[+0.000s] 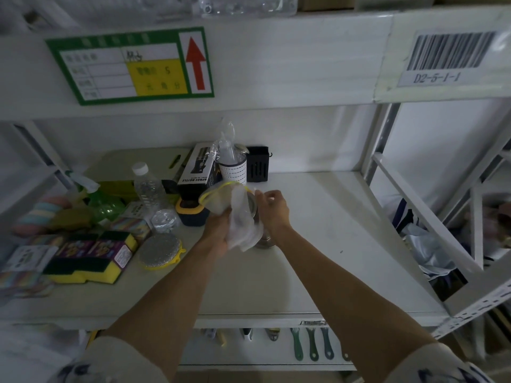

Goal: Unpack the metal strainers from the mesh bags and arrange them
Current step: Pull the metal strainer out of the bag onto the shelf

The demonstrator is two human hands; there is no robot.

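Over the middle of the white shelf [331,217], my left hand [218,230] grips a white mesh bag [237,214] with a yellow-trimmed mouth. A metal strainer [252,208] shows inside the bag, shiny and round. My right hand [272,210] is at the bag's right side, fingers curled at the strainer and bag edge; what exactly they pinch is hard to tell. Below the bag, another metal piece [264,241] rests on the shelf.
Left of my hands lie a round scourer with yellow trim [160,251], packed yellow-green sponges [88,258], a water bottle [148,186], a spray-bottle box [197,168], a white perforated holder [234,168] and a black caddy [257,167]. A shelf upright [425,217] slants at right.
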